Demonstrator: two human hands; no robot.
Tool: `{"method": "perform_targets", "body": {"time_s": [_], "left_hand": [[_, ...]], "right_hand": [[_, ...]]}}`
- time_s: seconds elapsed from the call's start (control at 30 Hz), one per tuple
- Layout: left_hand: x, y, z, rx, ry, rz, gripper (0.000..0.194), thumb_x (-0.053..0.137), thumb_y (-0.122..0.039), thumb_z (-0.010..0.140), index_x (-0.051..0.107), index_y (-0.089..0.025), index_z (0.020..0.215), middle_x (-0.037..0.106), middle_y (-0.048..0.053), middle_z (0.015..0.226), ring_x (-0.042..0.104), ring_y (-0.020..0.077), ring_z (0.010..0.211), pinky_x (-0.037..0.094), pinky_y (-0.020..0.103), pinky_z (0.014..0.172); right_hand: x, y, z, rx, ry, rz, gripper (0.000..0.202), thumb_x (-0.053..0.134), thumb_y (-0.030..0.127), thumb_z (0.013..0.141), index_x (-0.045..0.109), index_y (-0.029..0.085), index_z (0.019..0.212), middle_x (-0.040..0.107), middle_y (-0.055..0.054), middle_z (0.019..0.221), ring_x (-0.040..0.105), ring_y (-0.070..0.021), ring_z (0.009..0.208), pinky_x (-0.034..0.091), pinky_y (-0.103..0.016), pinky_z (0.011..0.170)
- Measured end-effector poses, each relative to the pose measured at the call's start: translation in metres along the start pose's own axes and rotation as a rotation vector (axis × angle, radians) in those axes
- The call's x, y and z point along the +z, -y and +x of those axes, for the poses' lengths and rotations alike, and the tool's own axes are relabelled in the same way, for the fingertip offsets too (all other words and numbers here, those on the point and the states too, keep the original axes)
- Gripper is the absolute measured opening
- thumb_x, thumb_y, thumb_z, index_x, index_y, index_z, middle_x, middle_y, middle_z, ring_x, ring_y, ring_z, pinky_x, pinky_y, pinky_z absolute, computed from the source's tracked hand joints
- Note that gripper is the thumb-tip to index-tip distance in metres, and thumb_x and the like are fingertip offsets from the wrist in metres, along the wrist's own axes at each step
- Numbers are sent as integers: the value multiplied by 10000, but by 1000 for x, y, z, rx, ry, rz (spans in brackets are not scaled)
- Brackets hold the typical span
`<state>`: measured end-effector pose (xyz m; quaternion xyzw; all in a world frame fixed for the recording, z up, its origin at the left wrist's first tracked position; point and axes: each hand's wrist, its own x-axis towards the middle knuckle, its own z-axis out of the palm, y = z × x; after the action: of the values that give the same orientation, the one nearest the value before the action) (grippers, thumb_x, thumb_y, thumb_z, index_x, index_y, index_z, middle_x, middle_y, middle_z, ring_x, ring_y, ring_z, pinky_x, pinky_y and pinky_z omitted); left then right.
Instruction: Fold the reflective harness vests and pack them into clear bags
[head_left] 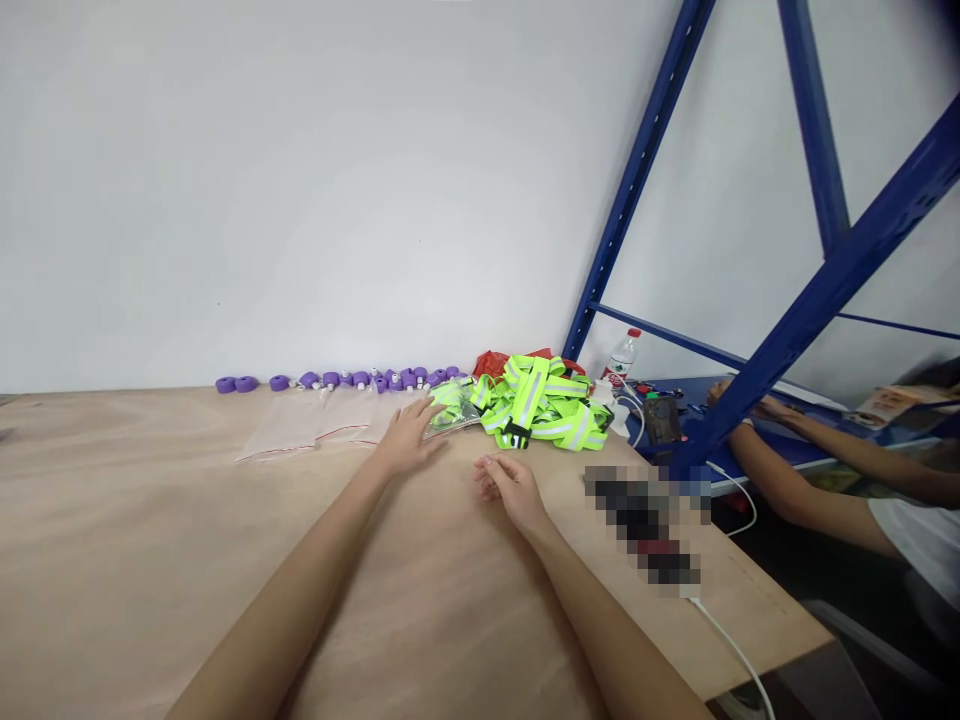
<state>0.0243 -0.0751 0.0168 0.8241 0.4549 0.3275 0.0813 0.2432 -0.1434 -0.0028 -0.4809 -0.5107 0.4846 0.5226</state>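
Observation:
My left hand lies with its fingers stretched out, at the edge of a clear plastic bag that has yellow-green reflective material in it. Whether it presses on the bag or only rests beside it, I cannot tell. Just to the right, my right hand hovers low over or rests on the table, its fingers curled in with nothing visible in them. Beyond it is a heap of yellow-green reflective straps with silver stripes and a black buckle. Flat clear zip bags lie left of my left hand.
Several purple rolls line the wall. Red plastic sits behind the straps. A bottle and cables stand near the blue rack post. A blurred-out dark object with a white cable lies right. Another person's arms work at the blue table.

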Motion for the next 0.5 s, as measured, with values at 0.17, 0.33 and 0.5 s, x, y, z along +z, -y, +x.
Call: {"method": "perform_targets", "body": {"time_s": [0.17,0.33,0.5], "left_hand": [[19,-14,-9,96,66,118,457,566,-287,906,577,-233,1359,332,130,1609,216,348,1508,191,589,1197],[32,-15,-12,81,151,188,370,552,-289,905,657,-223,1253,397,116,1582,346,340,1457,239,590,1182],[41,-12,-14,-46,132,251,543,488,-328,941,457,-189,1465,371,150,1592,397,342,1426,302,619,1134]], "right_hand": [[-23,18,35,-72,-169,-179,514,633,691,720,692,190,822,741,-84,813,643,-180,571,521,-309,532],[-65,61,101,-109,-361,-551,388,670,521,741,683,203,962,711,-112,1132,675,-300,988,525,-415,851],[-83,82,147,18,-463,-902,688,758,449,686,581,151,1280,497,-239,1452,480,-446,1313,363,-574,1053]]}}
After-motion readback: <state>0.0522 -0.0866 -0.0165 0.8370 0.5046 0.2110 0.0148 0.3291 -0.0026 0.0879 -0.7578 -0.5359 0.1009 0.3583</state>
